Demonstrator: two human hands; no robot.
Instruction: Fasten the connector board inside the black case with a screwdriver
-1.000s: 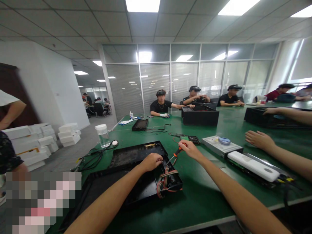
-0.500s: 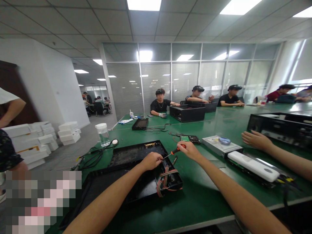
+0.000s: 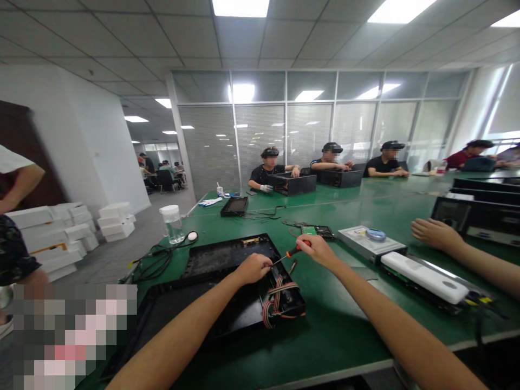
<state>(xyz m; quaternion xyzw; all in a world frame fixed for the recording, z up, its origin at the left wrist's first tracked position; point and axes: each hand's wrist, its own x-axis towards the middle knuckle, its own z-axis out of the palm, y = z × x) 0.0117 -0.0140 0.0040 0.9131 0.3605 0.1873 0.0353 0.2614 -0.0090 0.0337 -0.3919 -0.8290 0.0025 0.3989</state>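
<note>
White boxes (image 3: 40,227) stand stacked on the floor (image 3: 138,235) at the far left, beyond the edge of the green table (image 3: 337,330). Nearest that edge is a clear jug (image 3: 173,227), with black cables (image 3: 158,262) in a loose tangle just in front of it. Next comes an open black case (image 3: 239,317), a dark panel (image 3: 215,254) lying behind it. Over the case's right part is the left hand (image 3: 255,268) (whether its grip is pinching anything, I cannot tell). A striped ribbon cable (image 3: 281,290) loops about the case's right end. Above it the screwdriver (image 3: 291,252) slants down leftward, its tip at the left fingertips; the right hand (image 3: 317,248) has its grip wrapped round the handle. Farther right lie a metal box (image 3: 357,241) bearing a blue roll (image 3: 376,234), then a white unit (image 3: 424,277), with another person's hand (image 3: 435,234) near them.
</note>
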